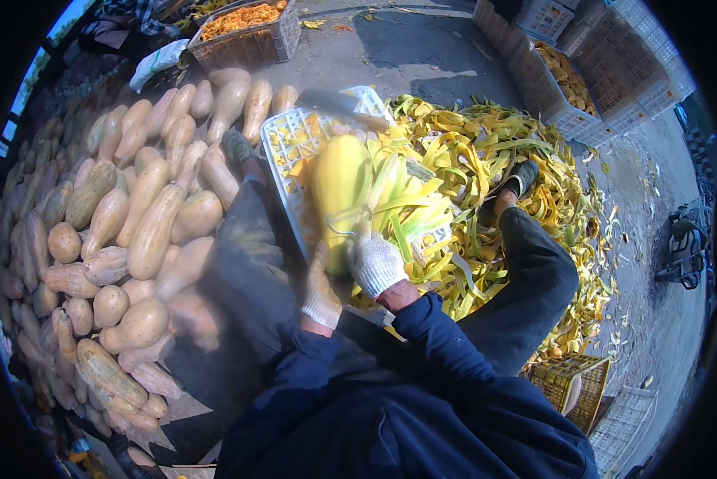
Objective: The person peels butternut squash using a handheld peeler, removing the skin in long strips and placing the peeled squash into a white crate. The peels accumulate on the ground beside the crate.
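Note:
A peeled yellow squash [341, 191] lies lengthwise on an upturned white plastic crate [277, 158] between my knees. My left hand [322, 288], in a knit work glove, is closed around the squash's near end. In my gloved right hand [375, 258] is a peeler [339, 225] with a curved metal frame, held against the squash's right side. Long yellow-green peel strips [418, 209] cover the crate's right part. At the crate's far edge lies a large knife [341, 108], its blade pointing left.
Unpeeled tan squashes [155, 230] are heaped at left. A peel pile [484, 143] spreads at right around my foot. Crates of orange pieces [244, 21] and yellow pieces [565, 78] stand beyond. A yellow crate [565, 383] is at lower right. Another person [119, 27] sits at upper left.

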`<state>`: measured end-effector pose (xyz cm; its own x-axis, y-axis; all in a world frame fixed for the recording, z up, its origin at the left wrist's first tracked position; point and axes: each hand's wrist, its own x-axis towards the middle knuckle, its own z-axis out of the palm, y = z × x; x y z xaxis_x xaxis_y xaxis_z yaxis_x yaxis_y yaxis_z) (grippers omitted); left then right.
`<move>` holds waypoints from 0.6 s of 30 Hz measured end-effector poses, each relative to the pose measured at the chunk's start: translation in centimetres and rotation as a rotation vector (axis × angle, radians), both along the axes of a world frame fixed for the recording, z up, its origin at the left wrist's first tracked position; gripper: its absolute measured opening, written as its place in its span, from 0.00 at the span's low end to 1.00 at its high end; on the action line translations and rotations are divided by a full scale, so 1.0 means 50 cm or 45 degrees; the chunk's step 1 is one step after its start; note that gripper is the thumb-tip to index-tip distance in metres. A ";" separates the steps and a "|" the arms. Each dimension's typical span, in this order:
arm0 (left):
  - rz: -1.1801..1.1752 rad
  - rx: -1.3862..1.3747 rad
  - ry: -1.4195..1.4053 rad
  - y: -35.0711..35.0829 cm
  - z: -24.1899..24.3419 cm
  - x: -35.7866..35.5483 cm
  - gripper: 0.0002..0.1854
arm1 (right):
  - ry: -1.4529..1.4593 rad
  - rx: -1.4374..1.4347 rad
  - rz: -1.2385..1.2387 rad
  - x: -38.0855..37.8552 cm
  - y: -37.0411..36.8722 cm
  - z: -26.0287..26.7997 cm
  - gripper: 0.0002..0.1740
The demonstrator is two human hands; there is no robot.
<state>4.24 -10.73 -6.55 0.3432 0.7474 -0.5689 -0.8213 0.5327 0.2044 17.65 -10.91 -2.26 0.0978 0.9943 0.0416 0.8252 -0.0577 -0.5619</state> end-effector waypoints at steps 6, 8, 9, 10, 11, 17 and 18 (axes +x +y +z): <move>-0.167 0.087 -0.241 0.009 -0.006 -0.020 0.32 | 0.031 -0.333 0.337 -0.007 -0.169 0.030 0.26; -0.146 0.139 -0.311 0.004 -0.011 -0.018 0.32 | 0.003 -0.519 0.399 0.019 -0.201 0.063 0.24; -0.191 0.133 -0.369 0.000 -0.012 -0.017 0.29 | 0.009 -0.466 0.335 0.028 -0.192 0.077 0.22; -0.128 0.070 -0.287 -0.002 -0.013 -0.015 0.28 | 0.093 -0.301 0.207 0.040 -0.172 0.089 0.21; -0.089 0.083 -0.264 -0.001 -0.014 -0.011 0.27 | 0.039 -0.166 0.237 0.059 -0.129 0.098 0.25; 0.008 0.059 -0.002 -0.005 -0.010 -0.004 0.22 | -0.360 0.265 0.565 0.138 0.252 0.115 0.14; 0.009 0.057 -0.005 -0.005 -0.009 -0.005 0.22 | -0.397 -0.015 0.536 0.142 0.299 0.116 0.13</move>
